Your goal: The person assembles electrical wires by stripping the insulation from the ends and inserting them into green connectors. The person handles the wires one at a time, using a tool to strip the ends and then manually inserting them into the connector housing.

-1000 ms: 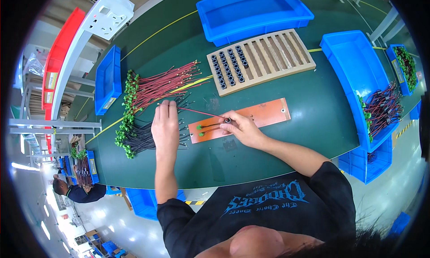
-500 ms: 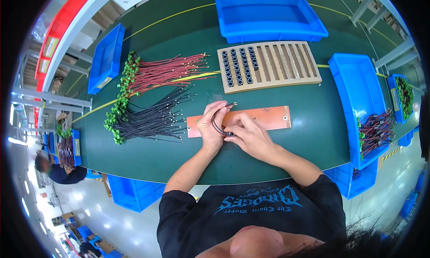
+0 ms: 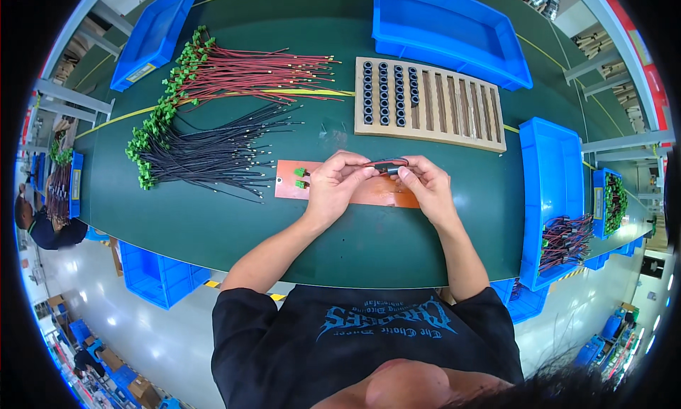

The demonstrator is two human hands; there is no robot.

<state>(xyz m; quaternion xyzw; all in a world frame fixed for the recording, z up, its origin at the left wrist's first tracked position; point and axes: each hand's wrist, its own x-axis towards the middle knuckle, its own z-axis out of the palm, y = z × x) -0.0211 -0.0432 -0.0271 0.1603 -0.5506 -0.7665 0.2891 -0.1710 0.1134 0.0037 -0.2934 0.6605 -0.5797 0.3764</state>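
My left hand [image 3: 335, 186] is closed, pinching a red and a black wire [image 3: 366, 165] between thumb and fingers. Two green plugs [image 3: 301, 178] show just left of that hand, over the copper-coloured board [image 3: 287, 188]. A short black cylinder [image 3: 386, 168] sits between my hands with the wires beside it. My right hand [image 3: 430, 185] grips the cylinder's right end between thumb and fingers; a dark wire arches above it. Whether the wires run through the cylinder, I cannot tell. Both hands are above the board, hiding part of it.
Red wires [image 3: 269, 72] and black wires [image 3: 220, 150] with green plugs lie in bundles at left. A slotted wooden rack [image 3: 429, 129] holds rows of black cylinders beyond my hands. Blue bins stand at far left, the back [image 3: 454, 40] and right [image 3: 550, 153]; the right one holds wired assemblies.
My hands have moved apart, and the wire loop that curved across the left hand is now drawn out between them. Green plugs now show left of my left hand. The view has shifted.
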